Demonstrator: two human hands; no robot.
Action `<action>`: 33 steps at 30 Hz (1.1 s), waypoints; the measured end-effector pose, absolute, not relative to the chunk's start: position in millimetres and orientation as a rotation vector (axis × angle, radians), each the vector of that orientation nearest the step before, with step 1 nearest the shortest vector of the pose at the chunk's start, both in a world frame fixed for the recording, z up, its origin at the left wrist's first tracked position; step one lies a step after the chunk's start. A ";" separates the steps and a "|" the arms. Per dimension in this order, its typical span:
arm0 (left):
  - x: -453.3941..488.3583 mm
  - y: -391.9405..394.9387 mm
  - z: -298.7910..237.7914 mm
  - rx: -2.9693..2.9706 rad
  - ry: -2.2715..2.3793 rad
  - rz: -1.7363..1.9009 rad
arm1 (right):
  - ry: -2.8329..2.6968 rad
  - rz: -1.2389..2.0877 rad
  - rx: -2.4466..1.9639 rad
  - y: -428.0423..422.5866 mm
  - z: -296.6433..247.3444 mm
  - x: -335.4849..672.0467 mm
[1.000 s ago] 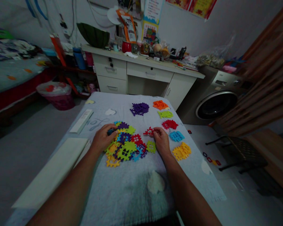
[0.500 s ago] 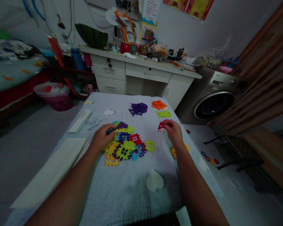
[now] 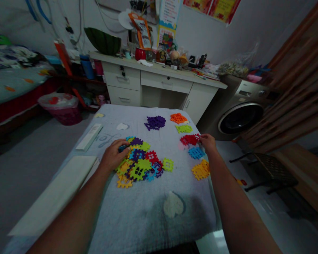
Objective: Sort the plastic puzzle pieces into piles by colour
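My left hand (image 3: 116, 153) rests at the left edge of a mixed pile of toothed plastic building tiles (image 3: 140, 168) in green, yellow, purple, red and blue. Its thumb and fingers close around a dark blue tile (image 3: 122, 148). At the right side of the table, my right hand (image 3: 207, 141) pinches the edge of a red tile (image 3: 197, 137) beside the red tiles (image 3: 188, 140). Blue tiles (image 3: 196, 152) and yellow tiles (image 3: 201, 170) lie just nearer to me. Farther back are green tiles (image 3: 183, 128), orange tiles (image 3: 178, 118) and a purple heap (image 3: 155, 122).
A grey-blue cloth (image 3: 148, 208) covers the table. A long white box (image 3: 89, 137) and a white board (image 3: 55, 194) lie along its left side. Behind stands a cluttered white desk (image 3: 161, 79), with a washing machine (image 3: 238, 109) to the right and a chair (image 3: 267, 169) nearer.
My right hand has moved right along the red tiles, which now lie more in the open. Blue and yellow tiles have come into view from behind that arm. The left hand stays almost still.
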State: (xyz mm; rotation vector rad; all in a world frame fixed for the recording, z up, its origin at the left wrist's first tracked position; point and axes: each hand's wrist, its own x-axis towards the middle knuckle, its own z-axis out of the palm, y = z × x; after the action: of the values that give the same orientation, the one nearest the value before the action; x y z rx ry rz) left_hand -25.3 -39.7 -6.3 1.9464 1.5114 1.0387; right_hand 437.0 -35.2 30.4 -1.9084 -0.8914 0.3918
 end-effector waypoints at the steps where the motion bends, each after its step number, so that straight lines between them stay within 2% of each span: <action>1: -25.4 -39.6 -6.7 1.949 1.510 1.037 | -0.913 0.358 -1.938 -34.7 27.1 439.3; 9: -25.4 -40.1 -8.1 1.946 1.515 1.056 | -1.115 0.252 -2.117 -32.1 20.3 448.9; 16: -25.9 -40.1 -7.8 1.966 1.520 1.049 | -1.272 0.140 -2.071 -37.4 52.1 420.7; 19: -25.0 -41.3 -5.5 1.967 1.507 1.064 | -1.431 0.215 -1.900 -45.0 68.4 377.9; 24: -24.1 -42.6 -3.8 1.955 1.497 1.085 | -1.980 0.609 -1.554 -63.6 70.2 289.8; 33: -23.6 -40.9 -6.4 1.945 1.505 1.092 | -2.379 0.512 -1.574 -68.5 44.6 235.3</action>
State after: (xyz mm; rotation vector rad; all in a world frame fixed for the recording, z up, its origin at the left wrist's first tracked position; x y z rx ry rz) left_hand -23.6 -40.9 -6.4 1.9452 1.5045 1.0918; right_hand 235.3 -68.5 44.6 -1.5739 -2.3789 0.5124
